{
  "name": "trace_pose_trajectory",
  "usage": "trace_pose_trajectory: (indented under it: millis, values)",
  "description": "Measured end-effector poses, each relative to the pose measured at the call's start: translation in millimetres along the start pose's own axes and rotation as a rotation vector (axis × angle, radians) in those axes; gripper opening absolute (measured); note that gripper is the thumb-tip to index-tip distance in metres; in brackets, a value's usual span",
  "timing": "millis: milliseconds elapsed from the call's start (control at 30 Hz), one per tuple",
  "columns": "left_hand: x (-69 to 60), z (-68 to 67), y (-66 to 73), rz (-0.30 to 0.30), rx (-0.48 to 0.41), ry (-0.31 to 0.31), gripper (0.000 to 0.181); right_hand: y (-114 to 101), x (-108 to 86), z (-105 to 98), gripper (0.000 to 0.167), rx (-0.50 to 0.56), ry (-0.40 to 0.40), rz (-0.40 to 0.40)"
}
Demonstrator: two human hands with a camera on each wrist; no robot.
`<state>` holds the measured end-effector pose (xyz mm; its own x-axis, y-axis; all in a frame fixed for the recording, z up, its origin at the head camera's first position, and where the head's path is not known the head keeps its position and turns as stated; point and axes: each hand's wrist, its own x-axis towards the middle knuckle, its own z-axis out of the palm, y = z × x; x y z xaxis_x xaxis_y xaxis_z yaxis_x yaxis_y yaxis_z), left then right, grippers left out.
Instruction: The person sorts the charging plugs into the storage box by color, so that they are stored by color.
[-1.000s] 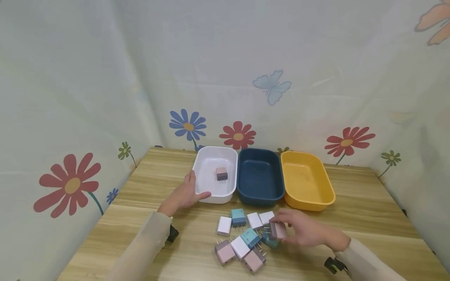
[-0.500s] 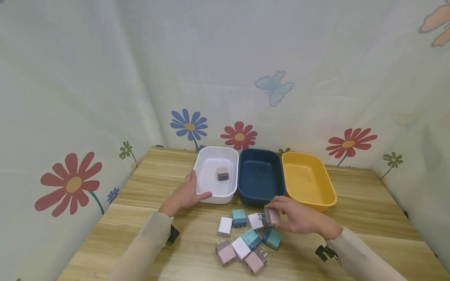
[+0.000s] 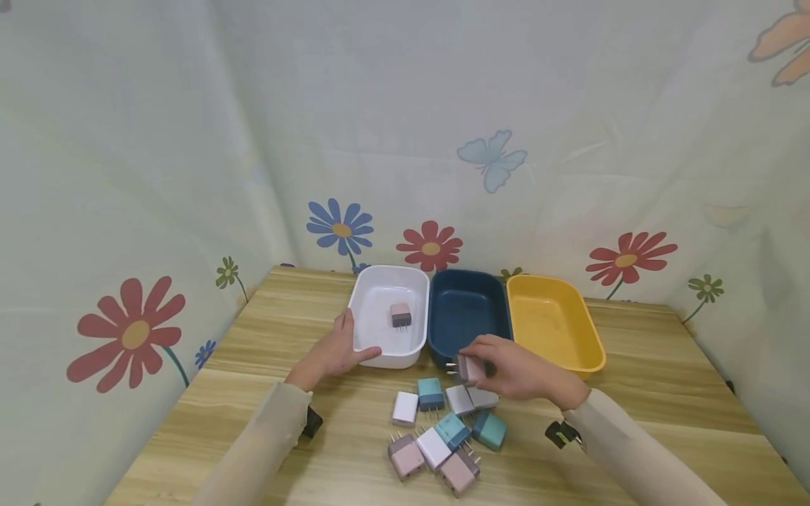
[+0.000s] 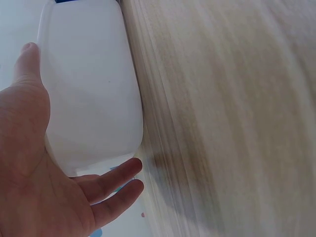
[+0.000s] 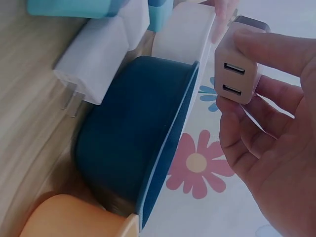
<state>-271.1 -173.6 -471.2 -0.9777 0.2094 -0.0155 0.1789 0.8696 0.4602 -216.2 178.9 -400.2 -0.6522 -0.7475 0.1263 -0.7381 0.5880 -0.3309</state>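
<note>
Between thumb and fingers, my right hand point(image 3: 522, 370) pinches a pink and dark-grey USB wall charger point(image 3: 472, 370), its prongs facing left in the head view. It is held up over the front rim of the dark blue bin point(image 3: 469, 316); two USB ports show on the charger point(image 5: 237, 69) in the right wrist view. My left hand point(image 3: 333, 349) rests at the near left corner of the white bin point(image 3: 391, 360), thumb along its front, fingers extended by its side point(image 4: 89, 84). One pink charger point(image 3: 401, 314) lies inside the white bin.
In front of the bins lie several loose chargers: white ones point(image 3: 405, 407), teal ones point(image 3: 490, 430) and pink ones point(image 3: 458, 471), some touching. A yellow bin point(image 3: 557, 330) stands right of the blue one. A flower-patterned curtain point(image 3: 380, 140) hangs behind the wooden table point(image 3: 645, 393).
My right hand has lifted the pink charger from the right side of the pile and carried it up and left to the blue bin's front edge. My left hand has stayed at the white bin.
</note>
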Motion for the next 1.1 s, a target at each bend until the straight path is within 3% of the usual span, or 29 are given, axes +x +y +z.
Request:
trace_pose_trajectory:
  millis: [300,533,833,1100]
  values:
    - [-0.9,-1.9,1.2,-0.018,-0.027,-0.005,0.115,-3,15.9,-4,0.050,-0.061,0.004,-0.004]
    - [-0.8,-2.3,1.4,-0.019,-0.011,-0.017,0.114,-6,28.2,-9,0.047,-0.060,-0.019,0.058]
    - [0.3,-0.4,-0.4,-0.004,-0.001,-0.009,0.114,-4,48.5,-10,0.047,-0.099,0.002,-0.022]
    - [-0.2,-0.8,-0.2,-0.005,-0.009,-0.004,0.114,-2,64.0,-11,0.050,-0.100,-0.018,0.012]
